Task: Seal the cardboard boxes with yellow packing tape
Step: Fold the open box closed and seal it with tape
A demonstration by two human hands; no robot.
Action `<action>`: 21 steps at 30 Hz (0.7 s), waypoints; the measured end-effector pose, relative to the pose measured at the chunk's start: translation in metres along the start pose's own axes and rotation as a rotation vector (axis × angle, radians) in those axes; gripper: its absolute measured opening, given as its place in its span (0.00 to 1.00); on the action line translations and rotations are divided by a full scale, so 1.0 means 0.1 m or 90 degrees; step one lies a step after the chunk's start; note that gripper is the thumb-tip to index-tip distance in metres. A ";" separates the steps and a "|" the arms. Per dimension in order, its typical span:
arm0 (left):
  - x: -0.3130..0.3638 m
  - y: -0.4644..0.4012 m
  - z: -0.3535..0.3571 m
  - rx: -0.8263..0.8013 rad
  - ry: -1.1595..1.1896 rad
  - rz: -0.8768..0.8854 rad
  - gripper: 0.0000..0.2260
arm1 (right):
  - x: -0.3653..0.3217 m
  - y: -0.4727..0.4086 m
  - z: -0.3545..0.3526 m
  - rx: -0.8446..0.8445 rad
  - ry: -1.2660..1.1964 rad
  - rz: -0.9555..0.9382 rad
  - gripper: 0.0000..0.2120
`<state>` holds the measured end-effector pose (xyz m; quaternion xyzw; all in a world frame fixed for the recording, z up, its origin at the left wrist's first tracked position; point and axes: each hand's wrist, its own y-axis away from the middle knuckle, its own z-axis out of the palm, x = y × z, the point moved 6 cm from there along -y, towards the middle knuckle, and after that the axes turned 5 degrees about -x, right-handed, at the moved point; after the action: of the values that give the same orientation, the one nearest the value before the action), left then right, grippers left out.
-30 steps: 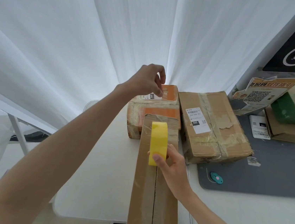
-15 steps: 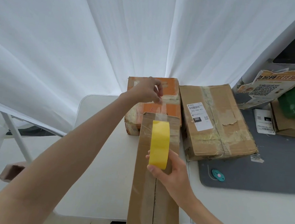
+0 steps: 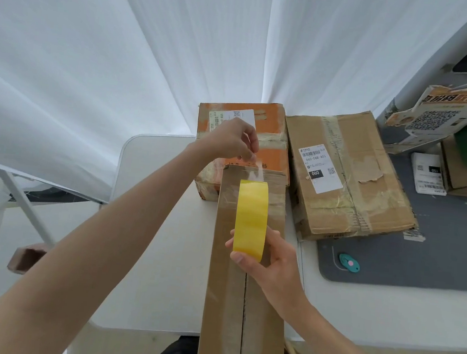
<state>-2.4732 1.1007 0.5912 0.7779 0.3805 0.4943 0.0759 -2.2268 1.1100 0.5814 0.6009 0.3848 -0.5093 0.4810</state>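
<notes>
Across the head view, a long box (image 3: 245,294) lies lengthwise on the white surface (image 3: 159,255), its near end at the bottom edge of the frame and its centre seam exposed along the near half. The right hand (image 3: 270,261) grips a yellow tape roll (image 3: 251,219), thumb on the near face and fingers curled behind, holding the roll on edge over the seam. A clear strip of tape (image 3: 259,172) runs from the top of the roll to the box's far end. The left hand (image 3: 235,140) pinches the free end of that strip between thumb and fingertips, just above the far edge of the box.

Beyond the long box, an orange box (image 3: 269,154) rests on the surface. A labelled brown box (image 3: 349,175) sits just to its right, partly on a grey mat (image 3: 435,258). A small teal cutter (image 3: 349,262) lies on the mat. A white curtain (image 3: 124,48) fills the background.
</notes>
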 end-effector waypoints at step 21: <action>0.02 -0.12 0.06 -0.048 -0.013 0.004 0.07 | 0.01 0.00 0.04 -0.011 0.006 0.006 0.21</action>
<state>-2.4743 1.1114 0.5837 0.7809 0.3583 0.5003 0.1073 -2.2281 1.1059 0.5807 0.6009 0.3890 -0.5007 0.4868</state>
